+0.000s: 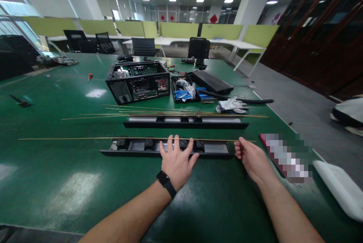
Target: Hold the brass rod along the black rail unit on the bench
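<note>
My left hand [177, 159], with a black watch on the wrist, lies spread and flat on a long black rail [136, 149] that carries several black blocks. A thin brass rod [85, 138] runs along the top of this rail, far out to the left. My right hand [251, 156] pinches the rod's right end beside the rail's right end. Farther back lies a second black rail [185, 123] with a bundle of brass rods [159, 113] across it.
On the green table [56, 182] stand an open black computer case [137, 81], a tray of blue and white parts [184, 89], a black flat box [211, 81] and white gloves [232, 105]. A white object [338, 188] lies at the right edge. Desks and chairs stand behind.
</note>
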Available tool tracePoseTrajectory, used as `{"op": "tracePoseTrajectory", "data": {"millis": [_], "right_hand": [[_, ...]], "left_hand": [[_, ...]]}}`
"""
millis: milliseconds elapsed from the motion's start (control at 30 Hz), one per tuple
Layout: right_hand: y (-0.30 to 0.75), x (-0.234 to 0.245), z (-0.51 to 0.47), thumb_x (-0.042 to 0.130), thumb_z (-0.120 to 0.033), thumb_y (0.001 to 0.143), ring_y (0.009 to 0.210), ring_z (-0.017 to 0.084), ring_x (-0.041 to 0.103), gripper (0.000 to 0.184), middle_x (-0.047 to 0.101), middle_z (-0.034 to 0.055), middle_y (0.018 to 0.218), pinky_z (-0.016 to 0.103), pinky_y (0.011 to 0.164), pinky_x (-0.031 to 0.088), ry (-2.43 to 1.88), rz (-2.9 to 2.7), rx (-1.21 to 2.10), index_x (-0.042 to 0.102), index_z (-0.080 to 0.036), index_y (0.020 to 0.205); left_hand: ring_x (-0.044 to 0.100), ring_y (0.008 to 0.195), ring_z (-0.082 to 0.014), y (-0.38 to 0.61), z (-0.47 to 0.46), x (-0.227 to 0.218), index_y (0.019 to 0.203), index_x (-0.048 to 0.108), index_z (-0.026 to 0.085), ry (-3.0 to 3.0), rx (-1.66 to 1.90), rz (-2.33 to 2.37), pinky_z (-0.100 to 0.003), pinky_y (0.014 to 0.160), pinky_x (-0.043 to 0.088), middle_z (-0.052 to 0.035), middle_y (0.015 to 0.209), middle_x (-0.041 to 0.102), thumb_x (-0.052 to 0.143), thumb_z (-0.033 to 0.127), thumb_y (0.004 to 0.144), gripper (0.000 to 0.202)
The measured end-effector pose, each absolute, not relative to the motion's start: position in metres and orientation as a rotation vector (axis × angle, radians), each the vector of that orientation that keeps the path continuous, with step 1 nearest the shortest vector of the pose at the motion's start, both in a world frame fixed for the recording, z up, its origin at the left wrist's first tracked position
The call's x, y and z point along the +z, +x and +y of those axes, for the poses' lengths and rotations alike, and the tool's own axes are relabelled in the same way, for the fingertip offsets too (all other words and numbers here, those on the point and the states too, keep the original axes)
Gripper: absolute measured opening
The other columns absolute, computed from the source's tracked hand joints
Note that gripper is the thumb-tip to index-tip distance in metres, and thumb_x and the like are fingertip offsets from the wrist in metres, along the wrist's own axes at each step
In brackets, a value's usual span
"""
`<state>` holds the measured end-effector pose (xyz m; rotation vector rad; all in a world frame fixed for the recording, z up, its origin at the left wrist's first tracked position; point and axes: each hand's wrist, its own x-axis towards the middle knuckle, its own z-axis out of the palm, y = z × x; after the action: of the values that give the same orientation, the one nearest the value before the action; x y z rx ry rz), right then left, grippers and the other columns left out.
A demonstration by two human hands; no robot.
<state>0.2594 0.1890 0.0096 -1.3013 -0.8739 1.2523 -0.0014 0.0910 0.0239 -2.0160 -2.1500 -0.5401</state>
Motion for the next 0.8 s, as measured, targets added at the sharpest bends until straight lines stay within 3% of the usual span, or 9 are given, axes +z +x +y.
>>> {"op": "tracePoseTrajectory", "data": {"millis": [300,800], "right_hand": [[0.267,0.014,0.190,0.092,-0.050,0.072,0.060,0.012,0.051,0.038,0.061,0.0054,0.071,0.020,0.044,0.042,-1.290,-0.800,1.259,0.074,-0.016,0.074],[0.303,0.022,0.212,0.073,-0.028,0.082,0.047,0.009,0.042,0.019,0.054,0.0006,0.063,0.017,0.033,0.024,-1.373,-0.560,1.056,0.063,-0.018,0.069]], "left_hand": [[0.045,0.146,-0.0408,0.002,0.093,0.025,0.144,0.063,0.045,-1.976,-0.591,-2.166,-0.074,0.115,0.030,-0.0161,0.153,0.059,0.051,0.060,0.101,0.048],[0.046,0.146,-0.0391,0.006,0.093,0.025,0.140,0.067,0.043,-1.935,-0.651,-2.199,-0.072,0.116,0.029,-0.0159,0.151,0.060,0.051,0.055,0.102,0.043]]}}
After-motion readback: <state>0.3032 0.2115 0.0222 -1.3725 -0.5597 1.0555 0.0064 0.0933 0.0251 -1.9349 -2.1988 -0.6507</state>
